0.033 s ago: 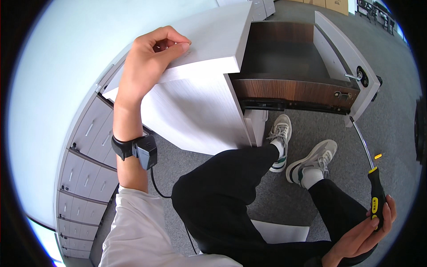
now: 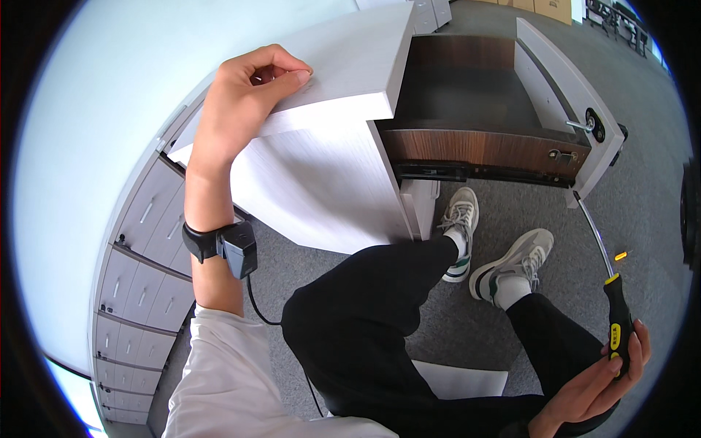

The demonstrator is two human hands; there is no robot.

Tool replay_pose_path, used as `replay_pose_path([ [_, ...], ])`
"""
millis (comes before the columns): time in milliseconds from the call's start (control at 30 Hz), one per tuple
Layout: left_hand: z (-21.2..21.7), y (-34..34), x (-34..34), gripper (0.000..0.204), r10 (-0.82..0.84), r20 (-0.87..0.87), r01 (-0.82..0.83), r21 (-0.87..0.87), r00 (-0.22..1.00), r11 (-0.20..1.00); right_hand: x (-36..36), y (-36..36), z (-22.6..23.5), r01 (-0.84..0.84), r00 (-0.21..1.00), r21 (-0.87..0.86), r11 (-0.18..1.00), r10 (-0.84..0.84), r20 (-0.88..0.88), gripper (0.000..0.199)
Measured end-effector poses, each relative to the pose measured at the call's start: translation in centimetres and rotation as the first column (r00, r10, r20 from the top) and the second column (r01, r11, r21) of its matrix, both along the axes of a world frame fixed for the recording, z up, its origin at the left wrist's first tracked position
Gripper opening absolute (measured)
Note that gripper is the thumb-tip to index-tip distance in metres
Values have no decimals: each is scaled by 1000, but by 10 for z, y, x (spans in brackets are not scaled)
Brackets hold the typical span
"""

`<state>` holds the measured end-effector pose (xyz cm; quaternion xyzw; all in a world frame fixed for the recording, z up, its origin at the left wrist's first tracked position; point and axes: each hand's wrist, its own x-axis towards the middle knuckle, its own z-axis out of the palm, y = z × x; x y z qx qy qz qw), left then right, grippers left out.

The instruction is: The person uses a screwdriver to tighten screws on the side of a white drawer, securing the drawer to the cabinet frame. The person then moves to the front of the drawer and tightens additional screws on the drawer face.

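Note:
My right hand (image 2: 595,376) grips a screwdriver (image 2: 618,314) by its black and yellow handle at the lower right. The long metal shaft points up toward the lower edge of the drawer front (image 2: 566,95). My left hand (image 2: 244,102) rests at the edge of the pale wood-grain cabinet top (image 2: 343,58), thumb and forefinger pinched together. Whatever lies between those fingertips is too small to name. Pulled out on the right is a dark brown drawer (image 2: 467,91), with a metal lock piece (image 2: 582,126) on the inside of its front.
On the grey carpet by the screwdriver shaft lies a small yellow piece (image 2: 621,256). My shoes (image 2: 515,266) stand below the drawer. Rows of grey filing cabinets (image 2: 139,281) line the left. A black cable (image 2: 255,301) hangs from the device on my left wrist.

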<state>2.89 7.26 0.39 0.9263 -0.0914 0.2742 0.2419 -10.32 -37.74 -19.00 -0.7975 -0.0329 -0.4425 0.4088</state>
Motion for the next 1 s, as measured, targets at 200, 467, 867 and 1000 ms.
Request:
replay_pose_path([
  [200,-2,6,2,14,52,42,-52,-11,998,999,-1,0,1,-25,1000,14,1000,25,0,35],
  [467,1,8,5,15,28,53,-29,11,998,1000,-3,-1,2,-12,999,-18,1000,11,-33,36],
  [867,4,1,2,14,150,-1,-148,161,989,976,-2,-1,2,-43,999,-23,999,43,-7,36],
  [1000,4,7,3,17,128,-14,-123,190,992,974,0,0,6,-71,997,28,997,71,2,35],
])
